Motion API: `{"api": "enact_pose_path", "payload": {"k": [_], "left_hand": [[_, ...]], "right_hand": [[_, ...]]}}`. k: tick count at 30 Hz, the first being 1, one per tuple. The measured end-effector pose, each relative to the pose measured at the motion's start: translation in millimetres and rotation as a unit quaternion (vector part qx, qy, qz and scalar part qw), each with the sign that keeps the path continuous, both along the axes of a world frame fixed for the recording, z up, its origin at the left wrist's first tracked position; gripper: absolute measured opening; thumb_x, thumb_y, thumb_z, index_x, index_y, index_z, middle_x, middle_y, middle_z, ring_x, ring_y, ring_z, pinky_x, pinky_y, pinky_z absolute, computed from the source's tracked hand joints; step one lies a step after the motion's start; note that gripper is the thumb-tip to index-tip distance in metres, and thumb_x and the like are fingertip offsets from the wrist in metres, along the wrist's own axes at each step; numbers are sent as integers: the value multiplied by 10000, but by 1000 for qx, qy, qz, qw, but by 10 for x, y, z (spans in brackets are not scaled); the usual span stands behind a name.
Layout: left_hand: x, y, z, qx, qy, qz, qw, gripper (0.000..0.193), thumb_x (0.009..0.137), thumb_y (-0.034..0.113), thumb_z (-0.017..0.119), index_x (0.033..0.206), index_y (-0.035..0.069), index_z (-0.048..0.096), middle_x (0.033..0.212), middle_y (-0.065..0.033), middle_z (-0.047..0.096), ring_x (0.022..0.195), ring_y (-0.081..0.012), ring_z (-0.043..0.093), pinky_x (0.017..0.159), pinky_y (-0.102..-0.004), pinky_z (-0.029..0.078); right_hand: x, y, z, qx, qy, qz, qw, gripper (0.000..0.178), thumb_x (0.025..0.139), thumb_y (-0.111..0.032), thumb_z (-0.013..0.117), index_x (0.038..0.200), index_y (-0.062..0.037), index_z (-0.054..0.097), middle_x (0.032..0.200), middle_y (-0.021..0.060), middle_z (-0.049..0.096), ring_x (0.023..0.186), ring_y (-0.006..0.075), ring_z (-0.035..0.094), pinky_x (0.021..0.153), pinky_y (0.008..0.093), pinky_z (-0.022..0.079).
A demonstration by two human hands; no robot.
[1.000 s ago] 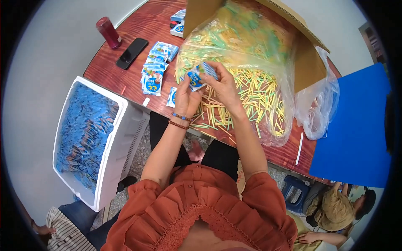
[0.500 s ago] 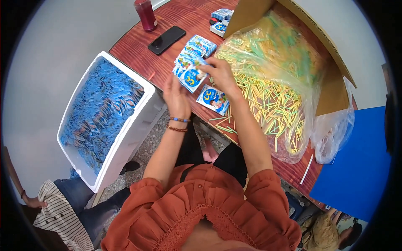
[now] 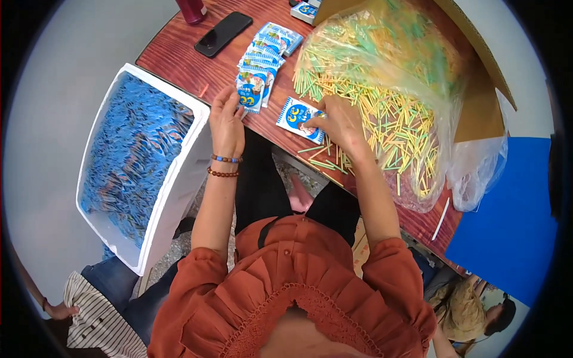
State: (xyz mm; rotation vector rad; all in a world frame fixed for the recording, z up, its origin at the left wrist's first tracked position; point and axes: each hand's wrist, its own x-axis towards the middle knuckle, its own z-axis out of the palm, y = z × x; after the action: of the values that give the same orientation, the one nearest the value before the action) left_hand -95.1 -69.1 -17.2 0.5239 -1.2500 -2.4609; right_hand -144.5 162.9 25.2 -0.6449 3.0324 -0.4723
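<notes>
Blue-and-white printed packets (image 3: 262,59) lie in an overlapping row on the wooden table. My left hand (image 3: 225,116) is at the near end of that row, its fingers curved and slightly apart beside the edge of the nearest packet (image 3: 250,86). To the right, a single packet (image 3: 293,114) lies flat near the table's front edge. The thumb and fingers of my right hand (image 3: 341,124) are on its right side, pinching it there. Just beyond that hand, thin yellow and green sticks (image 3: 397,131) spill from a clear plastic bag (image 3: 382,53).
A white foam box (image 3: 200,119) full of small blue pieces stands at the left. A black phone (image 3: 224,34) and a red bottle (image 3: 192,11) are at the back. A cardboard box (image 3: 483,113) surrounds the bag; a blue panel (image 3: 504,203) is at right. Other people are at the lower corners.
The packet that both hands held now lies at the near end of the row. My left hand has drawn left; my right hand has moved down and right onto the single packet.
</notes>
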Motion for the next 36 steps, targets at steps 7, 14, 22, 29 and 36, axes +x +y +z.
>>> {"api": "enact_pose_path", "payload": {"k": [7,14,22,29,36], "left_hand": [[-3,213,132,-117,12,46,992,169,921,99,573,1076,35,592,1001,-9,616,871,-78,562,755,-221,436],[-70,579,213,-236,49,-83,967,148,902,92,605,1016,-1,620,907,-14,619,863,-75,570,731,-211,456],[-238,966,252,-159,14,-243,957,109,853,96,678,936,42,635,796,9,647,677,-50,599,609,-199,499],[-136,1247,155,-43,9,-193,980,110,874,116,656,950,37,645,791,1,664,581,-35,589,417,-162,398],[-120,1405,108,25,-20,-136,990,118,893,160,651,869,44,652,782,-6,658,608,-58,595,475,-186,430]], "right_hand": [[57,127,-258,-257,1,-45,965,199,718,-203,721,730,-32,620,672,90,609,609,203,590,576,338,445],[24,229,-202,-216,144,32,965,162,822,-213,628,757,-67,598,664,59,591,642,233,577,619,360,377],[55,498,3,-558,-269,-7,785,109,863,-107,654,909,-12,631,782,4,640,685,54,576,584,219,463],[288,557,-72,-644,-239,-80,722,133,831,-93,689,880,30,673,743,26,655,658,54,597,557,204,483],[352,609,-48,-585,-206,-109,777,120,834,-103,681,844,16,685,726,3,642,638,35,536,582,203,427]]}}
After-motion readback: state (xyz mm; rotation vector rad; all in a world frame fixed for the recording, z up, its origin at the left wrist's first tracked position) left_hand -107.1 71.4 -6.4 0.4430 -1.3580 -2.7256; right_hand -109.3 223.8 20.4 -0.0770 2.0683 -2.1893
